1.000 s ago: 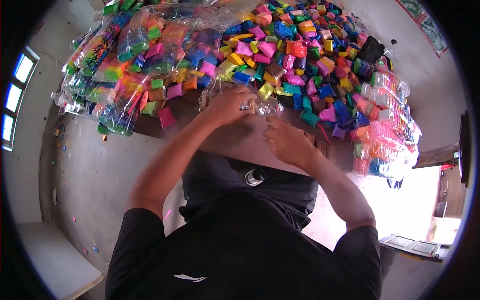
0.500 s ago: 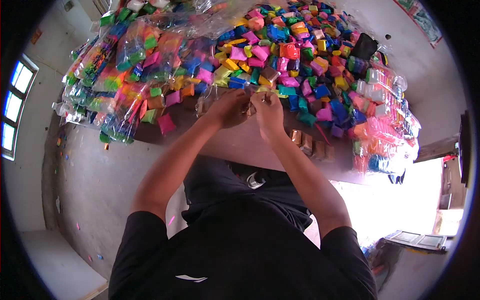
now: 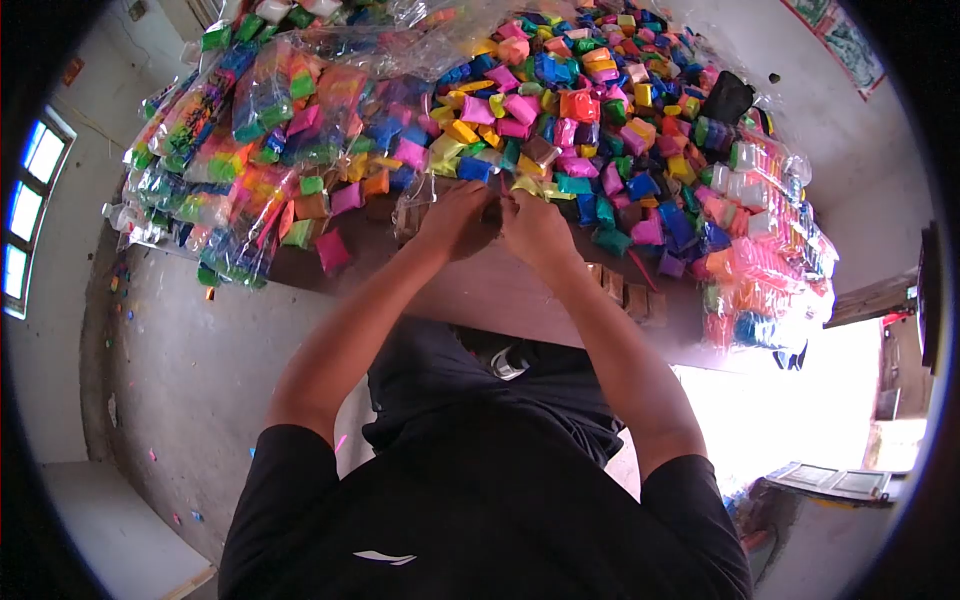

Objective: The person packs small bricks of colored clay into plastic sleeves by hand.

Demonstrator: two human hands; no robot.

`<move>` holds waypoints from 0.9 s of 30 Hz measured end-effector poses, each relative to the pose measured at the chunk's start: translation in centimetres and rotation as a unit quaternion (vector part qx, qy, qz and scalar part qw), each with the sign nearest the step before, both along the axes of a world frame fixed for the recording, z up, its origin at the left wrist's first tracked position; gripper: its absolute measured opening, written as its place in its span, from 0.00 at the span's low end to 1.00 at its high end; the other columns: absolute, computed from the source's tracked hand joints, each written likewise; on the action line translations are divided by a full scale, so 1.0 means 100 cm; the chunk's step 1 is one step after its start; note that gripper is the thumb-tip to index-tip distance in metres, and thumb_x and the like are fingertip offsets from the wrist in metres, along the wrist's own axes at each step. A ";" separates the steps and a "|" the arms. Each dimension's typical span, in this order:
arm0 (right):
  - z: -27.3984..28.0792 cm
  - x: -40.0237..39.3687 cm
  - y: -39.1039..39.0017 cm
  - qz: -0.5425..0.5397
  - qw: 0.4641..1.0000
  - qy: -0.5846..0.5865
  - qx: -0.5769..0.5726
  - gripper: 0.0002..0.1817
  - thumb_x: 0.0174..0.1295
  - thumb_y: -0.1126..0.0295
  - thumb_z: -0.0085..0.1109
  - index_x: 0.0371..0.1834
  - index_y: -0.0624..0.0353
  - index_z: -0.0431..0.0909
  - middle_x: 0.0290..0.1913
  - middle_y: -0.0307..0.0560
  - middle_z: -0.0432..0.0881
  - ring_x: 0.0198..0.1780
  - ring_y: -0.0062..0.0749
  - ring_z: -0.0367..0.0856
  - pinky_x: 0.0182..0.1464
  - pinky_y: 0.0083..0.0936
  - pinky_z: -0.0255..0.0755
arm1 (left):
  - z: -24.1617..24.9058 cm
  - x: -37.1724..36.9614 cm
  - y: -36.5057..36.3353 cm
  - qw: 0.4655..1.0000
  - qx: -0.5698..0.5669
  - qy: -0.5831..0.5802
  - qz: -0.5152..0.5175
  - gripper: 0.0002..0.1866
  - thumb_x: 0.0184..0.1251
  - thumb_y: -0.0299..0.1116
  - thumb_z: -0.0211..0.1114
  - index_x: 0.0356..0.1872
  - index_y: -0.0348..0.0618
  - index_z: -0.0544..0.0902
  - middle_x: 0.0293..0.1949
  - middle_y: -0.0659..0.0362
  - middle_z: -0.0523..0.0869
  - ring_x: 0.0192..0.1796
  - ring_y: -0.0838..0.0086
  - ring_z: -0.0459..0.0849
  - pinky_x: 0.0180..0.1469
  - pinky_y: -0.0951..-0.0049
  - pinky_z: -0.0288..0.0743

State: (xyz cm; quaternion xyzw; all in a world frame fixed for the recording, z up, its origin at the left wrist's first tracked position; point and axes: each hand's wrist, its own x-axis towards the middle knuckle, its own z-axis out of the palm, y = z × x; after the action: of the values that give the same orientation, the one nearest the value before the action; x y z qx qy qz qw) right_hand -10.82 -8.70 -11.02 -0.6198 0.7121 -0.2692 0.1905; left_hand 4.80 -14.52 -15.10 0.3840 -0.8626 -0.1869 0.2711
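My left hand [image 3: 460, 222] and my right hand [image 3: 537, 230] meet above the near part of the table, fingers curled toward each other. Both look closed in a pinch. What they hold is mostly hidden; a thin reddish bit [image 3: 504, 190] shows by the right fingertips. Next to my left hand, a clear plastic bag [image 3: 412, 212] lies around something brown. To the right of my right forearm stands a short row of brown wrapped packets [image 3: 630, 296]. Just beyond the fingers begins a big pile of small colourful packets [image 3: 560, 130].
Clear bags full of colourful packets [image 3: 250, 150] heap up at the left. Stacked packs [image 3: 765, 250] line the table's right end, near a black pouch [image 3: 728, 97]. The brown tabletop [image 3: 470, 300] ends close to my lap. Small scraps lie on the floor [image 3: 200, 370].
My right hand has turned and its raised fingers have curled down, with the back of the hand now upward. Both hands stay close together in nearly the same place.
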 end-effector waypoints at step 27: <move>0.013 -0.136 0.078 0.298 0.941 0.159 -0.014 0.22 0.58 0.72 0.65 0.58 0.62 0.85 0.53 0.58 0.85 0.57 0.55 0.83 0.62 0.39 0.76 | -0.002 -0.010 0.003 0.979 -0.134 -0.109 -0.106 0.21 0.63 0.38 0.74 0.58 0.50 0.86 0.57 0.57 0.84 0.62 0.59 0.82 0.66 0.56 0.75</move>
State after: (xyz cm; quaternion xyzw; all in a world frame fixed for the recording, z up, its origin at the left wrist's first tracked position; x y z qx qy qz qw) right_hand -24.44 -0.90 -9.76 -0.8411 0.5117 -0.1078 0.1379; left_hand 3.83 -14.17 -15.29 0.2687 -0.9400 -0.0548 0.2029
